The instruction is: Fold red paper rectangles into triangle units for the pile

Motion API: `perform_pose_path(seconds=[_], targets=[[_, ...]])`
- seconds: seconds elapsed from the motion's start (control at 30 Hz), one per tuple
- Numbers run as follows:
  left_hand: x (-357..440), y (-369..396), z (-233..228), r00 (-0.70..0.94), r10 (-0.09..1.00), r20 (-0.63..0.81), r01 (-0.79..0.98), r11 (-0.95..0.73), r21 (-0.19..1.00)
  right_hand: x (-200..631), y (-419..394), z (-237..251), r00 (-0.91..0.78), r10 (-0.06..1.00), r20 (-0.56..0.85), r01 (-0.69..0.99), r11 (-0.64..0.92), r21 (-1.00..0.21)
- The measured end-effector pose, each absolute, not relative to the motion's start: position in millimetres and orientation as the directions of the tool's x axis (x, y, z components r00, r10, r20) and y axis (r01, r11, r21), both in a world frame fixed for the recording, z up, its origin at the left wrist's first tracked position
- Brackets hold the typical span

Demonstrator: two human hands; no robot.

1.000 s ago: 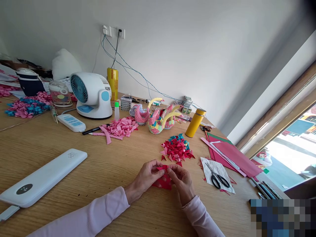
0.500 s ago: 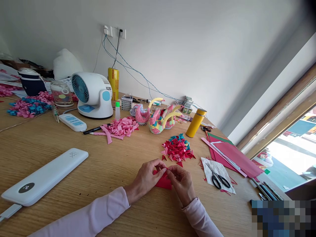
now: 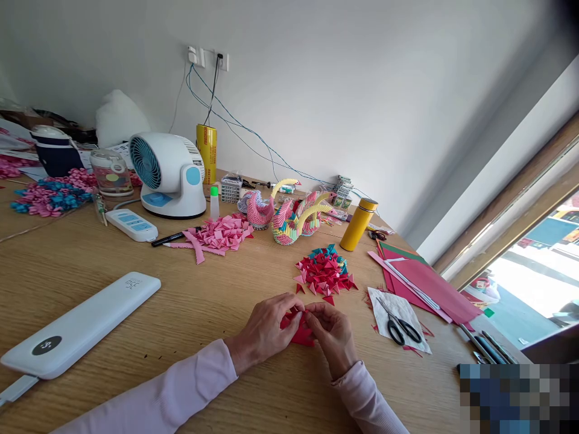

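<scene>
My left hand (image 3: 266, 328) and my right hand (image 3: 332, 334) meet over a small red paper piece (image 3: 301, 330) near the front of the wooden table (image 3: 190, 313). Both hands pinch the paper with their fingertips, folding it against the tabletop. Just beyond my hands lies a pile of folded red, pink and teal paper triangles (image 3: 324, 271). Much of the red piece is hidden under my fingers.
Scissors (image 3: 398, 327) lie on white paper to the right, beside red paper sheets (image 3: 425, 283). Farther back stand paper swans (image 3: 294, 217), a yellow bottle (image 3: 357, 225), pink paper scraps (image 3: 221, 234), a white fan (image 3: 167, 175) and a power strip (image 3: 131, 224). A white power bank (image 3: 81, 325) lies left.
My fingers have closed further over the red paper, pressing it smaller and flatter. My hands stay in the same spot on the table.
</scene>
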State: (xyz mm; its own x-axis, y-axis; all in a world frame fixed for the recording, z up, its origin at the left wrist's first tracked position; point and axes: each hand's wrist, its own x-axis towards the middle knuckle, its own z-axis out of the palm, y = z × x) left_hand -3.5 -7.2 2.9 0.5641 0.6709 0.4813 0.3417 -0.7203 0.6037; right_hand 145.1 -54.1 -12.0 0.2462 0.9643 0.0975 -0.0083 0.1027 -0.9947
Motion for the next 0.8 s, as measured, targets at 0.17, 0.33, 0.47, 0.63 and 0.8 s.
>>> perform_pose_path(seconds=[0.17,0.33,0.47,0.63,0.8], targets=[[-2.9,-7.1,1.8,0.548,0.723,0.420,0.346,-0.653,0.674,146.2,-54.4,-12.1,0.226,0.958,0.177,0.131,0.150,-0.980],[-1.8,-3.8,-3.8,0.529,0.735,0.425,0.346,-0.644,0.682,146.3,-55.7,-9.6,0.215,0.955,0.206,0.217,0.158,-0.963],[-1.7,-3.0,-4.1,0.538,0.712,0.452,0.328,-0.670,0.666,146.6,-56.0,-8.1,0.235,0.960,0.151,0.149,0.117,-0.982],[-2.3,-4.2,-1.1,0.560,0.676,0.479,0.325,-0.711,0.624,146.9,-55.3,-7.7,0.233,0.969,0.086,0.086,0.067,-0.994],[-2.5,-4.8,-2.4,0.571,0.636,0.520,0.300,-0.751,0.589,145.8,-55.4,-10.1,0.236,0.969,0.071,0.016,0.069,-0.997]])
